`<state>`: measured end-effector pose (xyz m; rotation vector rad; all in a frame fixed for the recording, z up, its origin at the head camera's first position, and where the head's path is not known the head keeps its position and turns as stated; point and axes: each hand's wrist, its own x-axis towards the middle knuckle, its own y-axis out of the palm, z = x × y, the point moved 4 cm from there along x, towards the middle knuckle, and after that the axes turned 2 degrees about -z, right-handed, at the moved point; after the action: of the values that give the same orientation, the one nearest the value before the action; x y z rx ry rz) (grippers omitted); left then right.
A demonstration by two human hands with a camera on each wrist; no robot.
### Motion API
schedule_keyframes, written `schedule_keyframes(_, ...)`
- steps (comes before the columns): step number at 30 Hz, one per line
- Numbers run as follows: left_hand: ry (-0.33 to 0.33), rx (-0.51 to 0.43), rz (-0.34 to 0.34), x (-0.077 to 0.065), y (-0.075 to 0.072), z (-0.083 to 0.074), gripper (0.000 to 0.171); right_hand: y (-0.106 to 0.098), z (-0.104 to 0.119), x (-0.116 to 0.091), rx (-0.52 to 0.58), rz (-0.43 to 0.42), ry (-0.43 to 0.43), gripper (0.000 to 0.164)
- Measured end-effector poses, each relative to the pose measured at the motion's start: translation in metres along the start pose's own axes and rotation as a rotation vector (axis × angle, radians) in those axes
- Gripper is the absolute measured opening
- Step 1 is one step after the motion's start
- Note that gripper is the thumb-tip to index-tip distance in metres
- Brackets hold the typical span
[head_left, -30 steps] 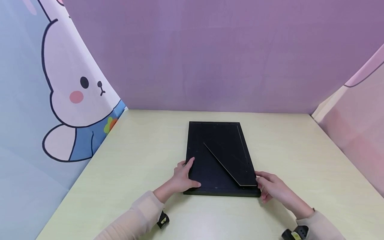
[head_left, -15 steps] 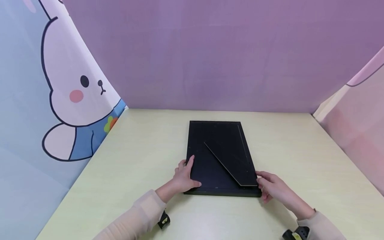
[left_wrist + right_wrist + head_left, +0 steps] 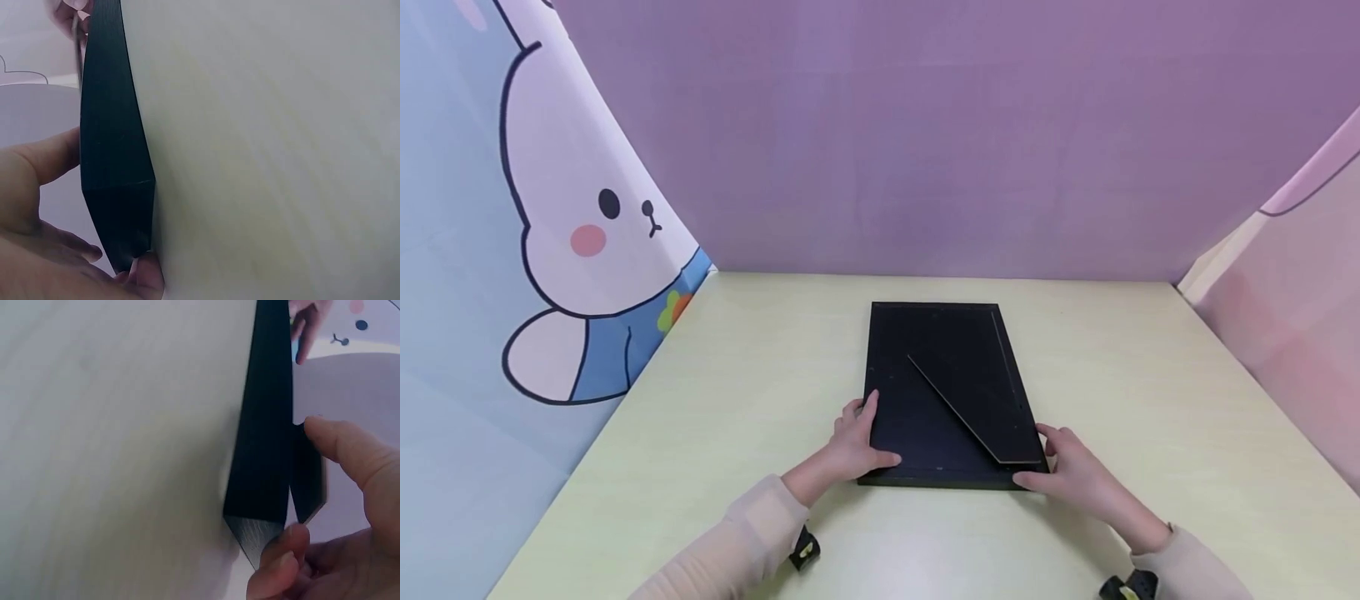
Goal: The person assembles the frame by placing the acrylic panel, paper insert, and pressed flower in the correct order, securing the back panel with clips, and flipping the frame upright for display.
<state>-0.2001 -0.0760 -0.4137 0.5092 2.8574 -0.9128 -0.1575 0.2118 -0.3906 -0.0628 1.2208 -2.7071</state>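
Note:
A black rectangular picture frame lies on the table with its back up. Its slanted easel stand juts slightly from the back, towards the near right corner. My left hand grips the left side, thumb over the back and fingers at the edge. In the left wrist view, fingertips curl round the corner of the frame. At the near right corner my right hand holds the frame, its thumb on the near edge. The right wrist view has its fingers bent round the corner beside the stand. The frame's front is hidden.
The pale wooden table extends around the frame. A purple backdrop rises behind it. A rabbit-printed cloth hangs on the left, and a pink cloth on the right.
My right hand has shifted slightly, its thumb moving from the right side onto the near edge at the corner. The left hand and the frame stay about where they were.

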Motion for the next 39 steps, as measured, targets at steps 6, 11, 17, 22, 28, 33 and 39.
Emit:
schedule_keyframes(6, 0.002, -0.011, 0.008, 0.001, 0.001, 0.0, 0.094, 0.002, 0.004, 0.001, -0.054, -0.018, 0.033, 0.083)
schedule_keyframes(11, 0.0, -0.005, 0.01, 0.001, 0.002, 0.001, 0.093, 0.003, 0.002, 0.001, -0.033, -0.039, 0.042, 0.079)
schedule_keyframes(17, 0.002, 0.001, 0.011, 0.002, 0.003, 0.002, 0.093, 0.005, -0.003, 0.001, -0.011, -0.054, 0.047, 0.08)
schedule_keyframes(22, -0.002, 0.017, 0.0, 0.002, 0.002, 0.003, 0.092, 0.007, -0.007, 0.003, 0.017, -0.038, 0.074, 0.083)
schedule_keyframes(28, 0.009, 0.021, -0.002, 0.003, 0.002, 0.003, 0.092, 0.009, -0.01, 0.005, 0.064, -0.002, 0.118, 0.079)
schedule_keyframes(33, 0.008, 0.017, 0.001, 0.002, 0.002, 0.003, 0.092, 0.009, -0.01, 0.006, 0.079, 0.015, 0.122, 0.079)
schedule_keyframes(39, 0.007, 0.009, -0.005, 0.001, 0.001, 0.001, 0.092, 0.01, -0.008, 0.005, 0.073, -0.003, 0.11, 0.08)
